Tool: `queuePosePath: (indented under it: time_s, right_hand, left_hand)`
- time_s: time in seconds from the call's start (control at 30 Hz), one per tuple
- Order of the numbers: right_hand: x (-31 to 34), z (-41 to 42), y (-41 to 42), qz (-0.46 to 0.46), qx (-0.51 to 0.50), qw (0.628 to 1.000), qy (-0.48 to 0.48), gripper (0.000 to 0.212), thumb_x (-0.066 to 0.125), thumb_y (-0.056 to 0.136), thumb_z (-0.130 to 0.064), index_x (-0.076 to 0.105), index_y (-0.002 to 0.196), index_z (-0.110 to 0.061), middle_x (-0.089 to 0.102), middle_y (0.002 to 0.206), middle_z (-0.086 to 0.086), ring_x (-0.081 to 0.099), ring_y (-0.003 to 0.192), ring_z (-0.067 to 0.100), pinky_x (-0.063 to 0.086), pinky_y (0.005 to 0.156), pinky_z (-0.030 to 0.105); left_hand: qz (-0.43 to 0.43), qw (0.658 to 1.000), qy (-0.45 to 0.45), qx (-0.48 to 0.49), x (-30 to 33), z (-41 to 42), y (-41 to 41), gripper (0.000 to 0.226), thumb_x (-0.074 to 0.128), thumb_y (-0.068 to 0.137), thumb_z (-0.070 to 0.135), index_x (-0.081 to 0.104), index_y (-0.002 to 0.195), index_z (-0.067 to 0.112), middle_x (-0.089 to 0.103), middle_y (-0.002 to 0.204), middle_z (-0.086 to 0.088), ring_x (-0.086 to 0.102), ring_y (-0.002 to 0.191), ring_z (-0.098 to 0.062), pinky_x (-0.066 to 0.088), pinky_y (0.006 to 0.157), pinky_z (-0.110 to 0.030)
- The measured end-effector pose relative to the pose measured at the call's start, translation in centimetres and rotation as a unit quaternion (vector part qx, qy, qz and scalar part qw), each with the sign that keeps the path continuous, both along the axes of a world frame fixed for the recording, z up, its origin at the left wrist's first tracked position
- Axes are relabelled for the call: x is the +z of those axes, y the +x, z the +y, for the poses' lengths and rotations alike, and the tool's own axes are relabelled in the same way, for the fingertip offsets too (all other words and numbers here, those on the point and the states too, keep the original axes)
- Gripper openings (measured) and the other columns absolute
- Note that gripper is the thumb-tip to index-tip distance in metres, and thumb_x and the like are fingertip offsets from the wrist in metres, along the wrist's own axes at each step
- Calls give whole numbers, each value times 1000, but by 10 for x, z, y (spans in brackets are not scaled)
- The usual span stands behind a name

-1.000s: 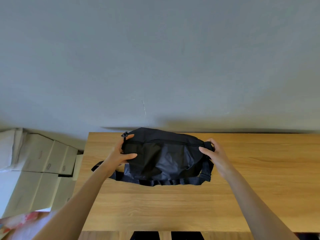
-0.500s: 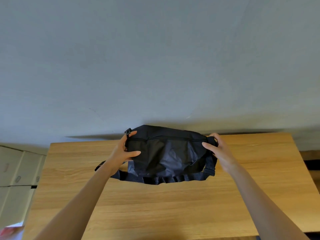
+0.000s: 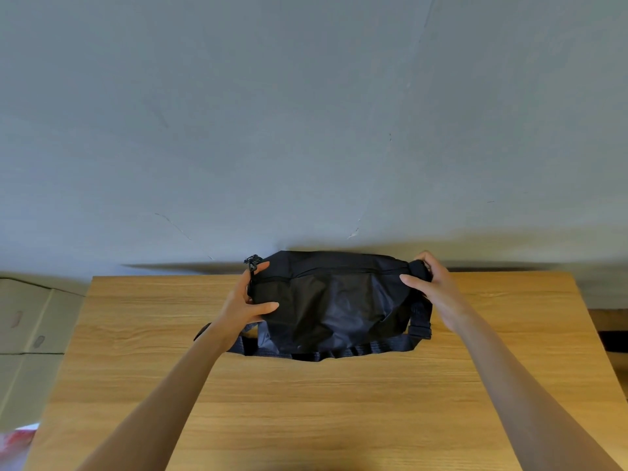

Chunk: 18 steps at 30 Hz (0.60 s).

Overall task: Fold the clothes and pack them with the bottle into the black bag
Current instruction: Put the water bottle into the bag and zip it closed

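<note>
Since the picture from half a second ago, the view has swung a little, so more of the desk's left edge and the boxes beside it show, while the bag and both hands have kept their places at the far side of the desk.

The black bag (image 3: 334,300) sits on the wooden desk (image 3: 339,402), close to the far edge and right by the gray wall (image 3: 306,113). Its zipper runs along the top and looks closed. A small zipper pull (image 3: 251,263) sticks up at the top left corner of the bag. A black strap (image 3: 373,348) lies on the desk along the near side of the bag and goes up the right end.

The left hand (image 3: 246,305) is clamped on the left end of the bag, thumb on the front and one finger up by the zipper pull. The right hand (image 3: 430,288) is clamped on the right end of the bag, thumb on the front and fingers curled around the corner. Both arms reach out from the near side of the desk.

No clothes or bottle can be seen, so it cannot be told if they are inside the bag.

To the left of the desk, lower down, stand pale cardboard boxes (image 3: 37,334). Something red and white (image 3: 17,440) peeks in at the near left corner.
</note>
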State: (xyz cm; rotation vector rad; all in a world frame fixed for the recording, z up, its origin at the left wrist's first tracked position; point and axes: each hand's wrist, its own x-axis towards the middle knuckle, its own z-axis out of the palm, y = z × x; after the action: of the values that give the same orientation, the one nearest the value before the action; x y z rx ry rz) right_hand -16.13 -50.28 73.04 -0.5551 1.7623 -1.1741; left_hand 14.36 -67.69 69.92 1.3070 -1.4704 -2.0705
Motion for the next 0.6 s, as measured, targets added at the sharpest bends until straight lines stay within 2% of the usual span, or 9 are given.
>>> queuePosePath:
  time_s: [0.23,0.4,0.6]
  right_hand:
    - [-1,1,-1,-17,8,1000,-2,27,66,85,-10,50,100,-27,57,107,11,59,95,29,48,85,43]
    - [2,3,3,-29,11,999,-17,21,63,88,-8,55,99,-24,60,107,6,59,100,28,49,80,35]
    - [4,4,6,-26,5,999,-18,22,64,87,-9,56,101,-25,58,114,2,57,106,26,47,87,37]
  left_hand:
    - [-10,1000,-2,2,2,2,1,81,69,75,-12,43,135,37,50,131,1,64,106,-22,57,79,-43]
    - [-22,1000,0,3,7,5,3,81,67,77,-11,41,137,37,50,129,1,64,105,-24,58,77,-42]
    - [-55,998,5,-4,18,1,15,77,68,79,-6,38,138,33,57,122,-4,68,97,-23,59,76,-39]
